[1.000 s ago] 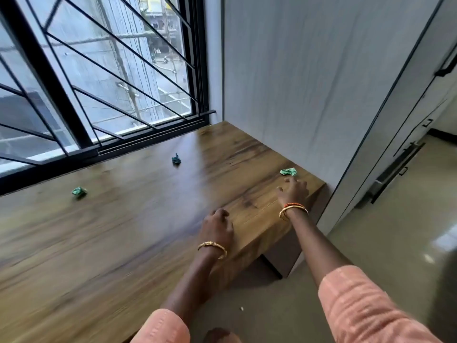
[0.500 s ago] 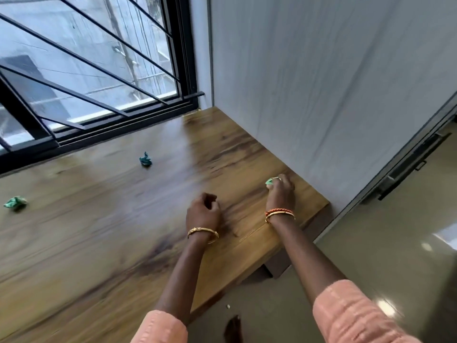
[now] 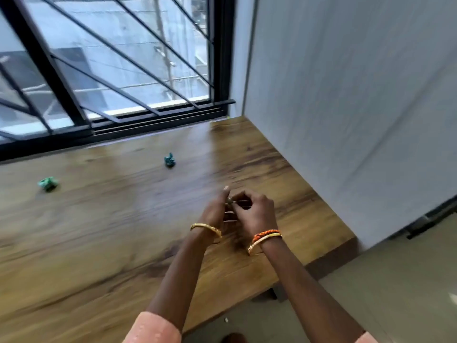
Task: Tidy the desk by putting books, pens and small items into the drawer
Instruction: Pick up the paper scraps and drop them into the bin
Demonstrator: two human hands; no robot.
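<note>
Pinching a small crumpled green paper scrap between both hands, you hold your left hand and right hand together above the wooden desk near its right end, fingers curled round the barely visible scrap. It could slip in the hand-over and fall past the front edge to the floor. Half a second ago your right hand alone covered it by the right edge. Two more green paper scraps lie towards the window edge; no drawer shows.
</note>
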